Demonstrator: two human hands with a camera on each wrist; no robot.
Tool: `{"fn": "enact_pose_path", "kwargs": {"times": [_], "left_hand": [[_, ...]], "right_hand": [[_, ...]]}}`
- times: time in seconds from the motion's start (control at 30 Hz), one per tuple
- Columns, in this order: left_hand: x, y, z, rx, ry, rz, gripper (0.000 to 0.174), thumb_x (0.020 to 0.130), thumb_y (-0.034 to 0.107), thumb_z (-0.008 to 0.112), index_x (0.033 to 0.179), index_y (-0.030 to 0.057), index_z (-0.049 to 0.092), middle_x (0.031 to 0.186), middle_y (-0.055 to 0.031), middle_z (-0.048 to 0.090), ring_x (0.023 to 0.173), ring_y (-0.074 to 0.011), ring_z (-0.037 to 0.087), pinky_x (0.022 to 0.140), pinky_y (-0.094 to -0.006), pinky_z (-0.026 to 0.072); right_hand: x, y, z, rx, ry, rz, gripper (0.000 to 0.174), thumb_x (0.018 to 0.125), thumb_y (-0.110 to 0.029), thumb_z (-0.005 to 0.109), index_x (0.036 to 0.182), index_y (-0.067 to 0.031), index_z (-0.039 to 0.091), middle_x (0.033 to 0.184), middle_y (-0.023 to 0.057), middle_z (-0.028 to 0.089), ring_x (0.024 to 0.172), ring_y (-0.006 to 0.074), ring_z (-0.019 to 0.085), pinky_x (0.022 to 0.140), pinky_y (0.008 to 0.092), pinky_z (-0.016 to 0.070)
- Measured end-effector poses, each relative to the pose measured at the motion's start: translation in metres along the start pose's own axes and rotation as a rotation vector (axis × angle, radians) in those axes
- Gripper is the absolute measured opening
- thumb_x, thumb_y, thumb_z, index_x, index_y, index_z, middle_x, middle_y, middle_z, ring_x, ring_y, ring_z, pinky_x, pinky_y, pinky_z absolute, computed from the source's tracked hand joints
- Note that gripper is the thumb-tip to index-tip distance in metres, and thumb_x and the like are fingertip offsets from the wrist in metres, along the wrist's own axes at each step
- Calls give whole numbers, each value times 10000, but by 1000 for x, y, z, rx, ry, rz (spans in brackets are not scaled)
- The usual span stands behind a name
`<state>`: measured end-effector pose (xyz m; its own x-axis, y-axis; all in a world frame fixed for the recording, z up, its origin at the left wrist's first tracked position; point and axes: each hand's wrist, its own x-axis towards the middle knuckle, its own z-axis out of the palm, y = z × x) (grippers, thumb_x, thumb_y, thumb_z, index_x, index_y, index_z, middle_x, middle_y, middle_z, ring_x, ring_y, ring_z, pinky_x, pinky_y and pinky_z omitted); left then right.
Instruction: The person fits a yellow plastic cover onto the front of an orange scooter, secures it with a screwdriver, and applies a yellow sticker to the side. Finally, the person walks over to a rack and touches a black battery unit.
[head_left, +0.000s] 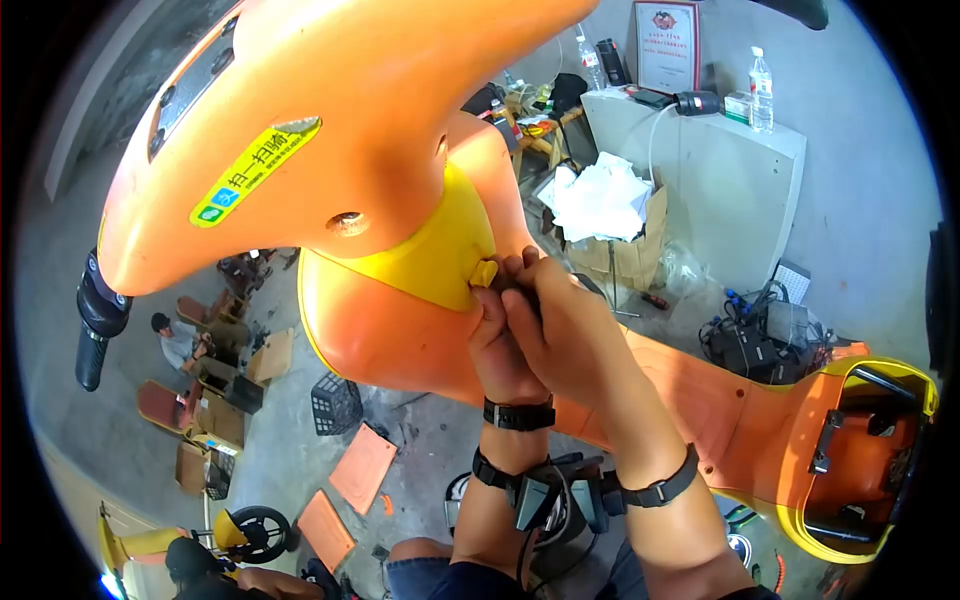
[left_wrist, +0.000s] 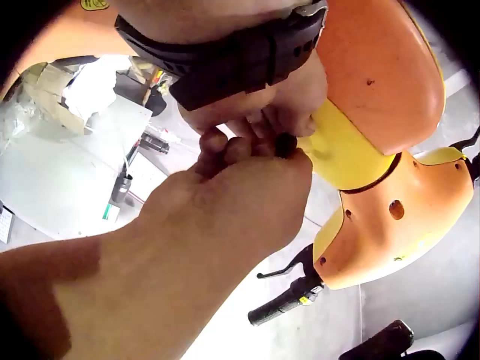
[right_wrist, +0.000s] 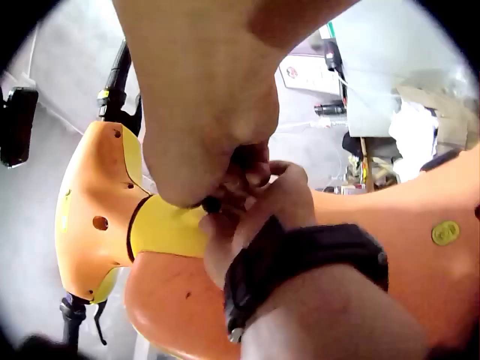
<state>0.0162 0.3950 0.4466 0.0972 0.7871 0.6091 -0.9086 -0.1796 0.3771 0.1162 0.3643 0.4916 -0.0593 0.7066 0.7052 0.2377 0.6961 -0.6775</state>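
Observation:
Both hands meet at the yellow panel (head_left: 440, 235) on the front of an orange scooter body (head_left: 380, 320). A small yellow piece (head_left: 484, 273) stands out from this panel, right at the fingertips. The left hand (head_left: 500, 352), below, has its thumb raised beside that piece. Over it lies the right hand (head_left: 570, 315), fingers curled in toward the left fingers. Between the two hands they pinch a small dark round-ended piece (left_wrist: 286, 145); the same dark piece (right_wrist: 212, 204) shows in the right wrist view. Its rest is hidden by the fingers, and I cannot tell its kind.
The handlebar grip (head_left: 92, 360) sticks out at the left. An open compartment (head_left: 865, 465) lies at the scooter's rear. Loose orange panels (head_left: 363, 468) and a black basket (head_left: 336, 404) lie on the floor. A grey cabinet (head_left: 700, 190) stands behind; another person (head_left: 182, 340) sits farther off.

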Motion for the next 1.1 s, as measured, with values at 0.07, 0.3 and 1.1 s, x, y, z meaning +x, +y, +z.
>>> {"fn": "enact_pose_path", "kwargs": {"times": [0.07,0.3,1.1], "left_hand": [[1,-1,-3,-34,-11,17,384,1009,334,522,1290,72,544,1278,-50,577,1355,-251,395,1152,-436,303],[7,-2,-2,9,-81,8,348,1009,332,527,1234,69,564,1195,-38,567,1267,-237,434,1124,-411,332],[5,-7,10,76,67,75,423,980,407,561,1244,77,536,1229,-49,517,1303,-234,402,1142,-400,302]], "right_hand": [[1,-1,2,99,71,66,250,995,-206,504,1058,30,557,883,176,685,780,389,671,730,433,541],[-2,8,8,659,5,585,158,985,-142,544,982,14,519,957,137,610,856,265,637,759,358,530],[-2,-5,-5,5,48,69,230,916,-43,574,1126,46,548,1162,240,641,1092,408,608,944,389,474]]}}
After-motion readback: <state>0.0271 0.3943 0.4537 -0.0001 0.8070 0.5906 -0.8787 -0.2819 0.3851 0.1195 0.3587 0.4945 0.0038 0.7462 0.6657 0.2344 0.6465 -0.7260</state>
